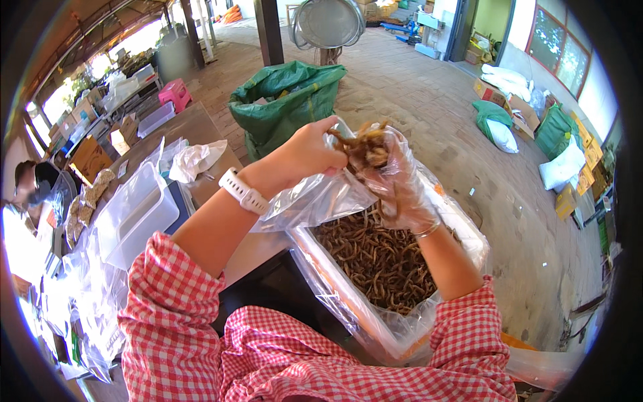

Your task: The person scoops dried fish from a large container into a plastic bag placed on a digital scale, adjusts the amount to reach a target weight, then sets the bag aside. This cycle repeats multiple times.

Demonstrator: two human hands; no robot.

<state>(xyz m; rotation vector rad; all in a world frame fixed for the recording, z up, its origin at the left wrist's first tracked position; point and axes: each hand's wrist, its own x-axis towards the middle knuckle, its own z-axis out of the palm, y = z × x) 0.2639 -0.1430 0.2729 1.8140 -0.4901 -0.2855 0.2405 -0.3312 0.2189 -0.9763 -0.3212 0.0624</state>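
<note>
My right hand point(402, 186), in a clear plastic glove, grips a handful of thin, dried brown pieces point(369, 145). Bare apart from a white wristwatch point(244, 192), my left hand point(306, 153) is closed at the edge of a clear plastic bag point(321, 198), close beside the handful. The bag's mouth is partly hidden by my fingers. Below both hands stands a white foam box point(334, 301), lined with clear plastic sheet. Many similar dried brown pieces point(382, 256) lie loose inside it.
A green woven sack point(286, 113) stands open beyond my hands. To the left, a table holds a translucent plastic tub point(135, 216) and crumpled plastic bags point(90, 296). A pink stool point(175, 94) is farther back. Sacks and cartons point(507, 108) line the right wall.
</note>
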